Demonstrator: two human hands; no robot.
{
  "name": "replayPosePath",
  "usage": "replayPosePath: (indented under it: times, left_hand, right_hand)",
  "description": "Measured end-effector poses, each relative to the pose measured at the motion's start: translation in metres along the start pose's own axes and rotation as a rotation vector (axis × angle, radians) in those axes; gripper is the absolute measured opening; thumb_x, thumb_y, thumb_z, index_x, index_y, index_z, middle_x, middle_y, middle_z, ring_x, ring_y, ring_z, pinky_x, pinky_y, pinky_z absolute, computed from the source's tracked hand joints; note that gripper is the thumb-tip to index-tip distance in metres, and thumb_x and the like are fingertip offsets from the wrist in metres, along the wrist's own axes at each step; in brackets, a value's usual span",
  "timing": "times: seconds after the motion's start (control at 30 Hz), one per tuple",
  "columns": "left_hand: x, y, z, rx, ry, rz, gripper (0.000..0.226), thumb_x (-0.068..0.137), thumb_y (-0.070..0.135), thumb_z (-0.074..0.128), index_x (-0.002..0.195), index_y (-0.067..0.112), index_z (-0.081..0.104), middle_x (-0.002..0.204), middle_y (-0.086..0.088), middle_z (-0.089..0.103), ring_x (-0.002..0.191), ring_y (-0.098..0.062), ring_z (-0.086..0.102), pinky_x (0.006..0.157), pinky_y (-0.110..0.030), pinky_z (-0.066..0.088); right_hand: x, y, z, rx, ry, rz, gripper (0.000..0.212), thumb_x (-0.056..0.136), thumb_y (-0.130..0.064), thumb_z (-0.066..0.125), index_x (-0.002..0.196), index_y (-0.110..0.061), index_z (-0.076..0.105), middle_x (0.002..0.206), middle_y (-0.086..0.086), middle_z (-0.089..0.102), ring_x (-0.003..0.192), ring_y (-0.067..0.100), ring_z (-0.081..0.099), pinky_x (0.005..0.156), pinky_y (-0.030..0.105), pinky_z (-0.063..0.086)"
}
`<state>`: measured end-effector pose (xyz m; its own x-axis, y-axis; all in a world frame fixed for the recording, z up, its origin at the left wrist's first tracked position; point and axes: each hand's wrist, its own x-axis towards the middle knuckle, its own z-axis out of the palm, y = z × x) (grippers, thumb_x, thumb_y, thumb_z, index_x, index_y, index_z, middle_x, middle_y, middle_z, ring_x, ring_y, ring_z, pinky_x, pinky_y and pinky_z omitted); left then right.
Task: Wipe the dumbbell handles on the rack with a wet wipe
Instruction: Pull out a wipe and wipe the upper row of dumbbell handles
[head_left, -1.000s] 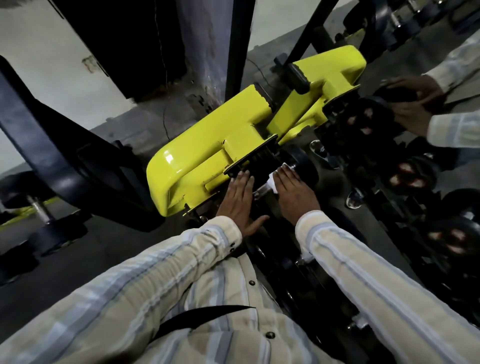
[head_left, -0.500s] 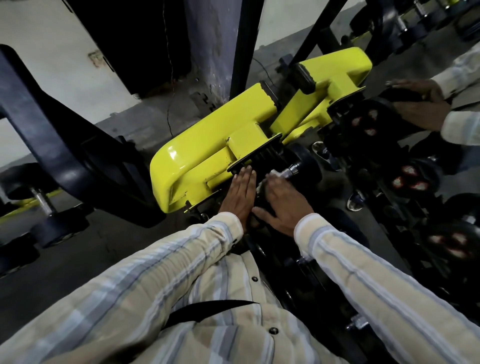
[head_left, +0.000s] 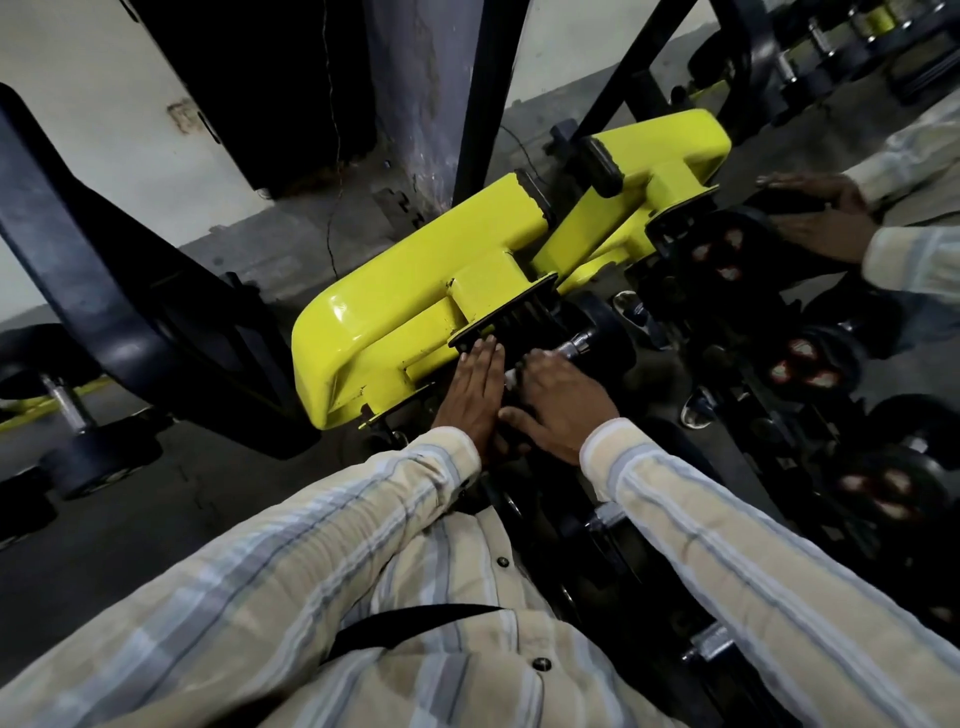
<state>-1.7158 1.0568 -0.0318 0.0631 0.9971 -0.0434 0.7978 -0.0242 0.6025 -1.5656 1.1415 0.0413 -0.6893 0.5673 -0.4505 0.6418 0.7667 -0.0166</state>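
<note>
My left hand (head_left: 475, 384) lies flat with straight fingers on the near black head of a dumbbell at the rack's end. My right hand (head_left: 561, 400) curls over the same dumbbell's handle, thumb spread toward me. A small white bit of the wet wipe (head_left: 511, 375) shows at its knuckles; the rest is hidden under the palm. Beyond the fingers the chrome end of the handle (head_left: 576, 344) pokes out, meeting the far black head (head_left: 610, 332).
The yellow rack frame (head_left: 415, 291) stands right beside my left hand. More black dumbbells (head_left: 800, 358) fill the rack to the right. Two other hands in striped sleeves (head_left: 826, 218) rest on a dumbbell at upper right. Another dumbbell (head_left: 78, 415) lies at the left.
My right hand slid back along the handle toward me, uncovering its chrome far end, and most of the wipe went under the palm. My left hand stayed flat in place.
</note>
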Motion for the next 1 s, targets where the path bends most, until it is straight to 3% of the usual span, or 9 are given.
replayPosePath:
  times: [0.1,0.23,0.3,0.37,0.43,0.63,0.73,0.83,1.0]
  left_hand:
    - [-0.001,-0.002,0.000,0.003,-0.024,0.003,0.121,0.075,0.065,0.068,0.155,-0.010,0.019,0.163,-0.030,0.018,0.153,-0.044,0.013,0.125,-0.057,0.014]
    - [0.005,-0.004,0.009,-0.022,0.113,-0.003,0.068,0.106,0.046,0.020,0.147,-0.008,0.028,0.148,-0.036,0.043,0.137,-0.053,0.042,0.105,-0.074,0.037]
    - [0.008,-0.007,0.012,0.006,0.152,0.004,0.057,0.102,0.026,0.041,0.145,-0.007,0.028,0.145,-0.035,0.047,0.134,-0.052,0.048,0.098,-0.068,0.047]
    - [0.005,-0.008,0.012,0.053,0.097,0.027,0.091,0.086,0.035,0.075,0.150,-0.008,0.026,0.153,-0.033,0.038,0.143,-0.048,0.037,0.114,-0.062,0.037]
    - [0.001,-0.007,0.006,0.018,0.009,0.014,0.124,0.070,0.058,0.081,0.154,-0.010,0.022,0.161,-0.030,0.025,0.151,-0.044,0.020,0.124,-0.058,0.019]
    - [0.003,0.000,0.002,-0.085,0.018,-0.057,0.091,0.103,0.059,0.005,0.148,-0.015,0.034,0.154,-0.034,0.034,0.145,-0.051,0.032,0.115,-0.066,0.032]
    - [0.001,-0.003,0.005,-0.033,-0.012,-0.018,0.104,0.085,0.068,0.042,0.152,-0.011,0.028,0.159,-0.030,0.029,0.151,-0.043,0.023,0.121,-0.061,0.024]
    - [0.003,-0.004,0.003,-0.044,-0.002,-0.013,0.107,0.084,0.072,0.045,0.151,-0.011,0.031,0.158,-0.030,0.032,0.150,-0.040,0.025,0.123,-0.055,0.017]
    - [0.006,-0.003,0.005,-0.022,0.105,-0.079,0.065,0.096,0.024,0.056,0.149,-0.004,0.029,0.151,-0.028,0.044,0.145,-0.035,0.030,0.116,-0.058,0.035]
  right_hand:
    - [0.004,0.003,0.001,0.000,0.005,0.248,0.117,0.088,-0.082,-0.001,0.144,0.010,0.043,0.150,0.029,0.043,0.145,0.038,0.035,0.123,0.046,0.021]
    - [0.002,-0.015,-0.003,0.019,-0.050,0.064,0.123,0.080,-0.082,-0.019,0.150,0.001,0.039,0.157,0.022,0.036,0.152,0.032,0.022,0.125,0.043,0.014]
    - [-0.002,-0.016,-0.005,0.025,-0.065,0.016,0.119,0.081,-0.080,-0.019,0.153,-0.003,0.036,0.160,0.017,0.034,0.154,0.027,0.018,0.126,0.040,0.012]
    - [-0.002,-0.007,-0.002,0.031,0.002,0.128,0.117,0.084,-0.081,-0.014,0.151,0.000,0.038,0.158,0.020,0.037,0.152,0.030,0.022,0.126,0.041,0.015]
    - [0.001,-0.001,0.002,0.037,0.037,0.285,0.118,0.086,-0.083,-0.007,0.150,0.007,0.036,0.156,0.026,0.036,0.151,0.034,0.025,0.125,0.044,0.018]
    - [-0.007,-0.023,-0.001,0.042,-0.038,0.032,0.112,0.086,-0.078,-0.012,0.151,-0.003,0.041,0.158,0.017,0.037,0.153,0.026,0.020,0.125,0.042,0.015]
    - [-0.004,-0.014,0.000,0.014,0.021,0.236,0.112,0.088,-0.080,-0.007,0.149,0.001,0.040,0.156,0.020,0.040,0.151,0.030,0.026,0.124,0.044,0.017]
    - [0.003,-0.017,-0.002,0.135,0.049,0.432,0.119,0.084,-0.083,-0.009,0.151,0.004,0.036,0.159,0.022,0.034,0.152,0.030,0.023,0.125,0.044,0.015]
    - [-0.004,-0.046,0.009,0.376,0.095,0.491,0.117,0.079,-0.085,-0.011,0.159,-0.001,0.007,0.168,0.017,0.002,0.156,0.025,-0.003,0.127,0.039,0.002]
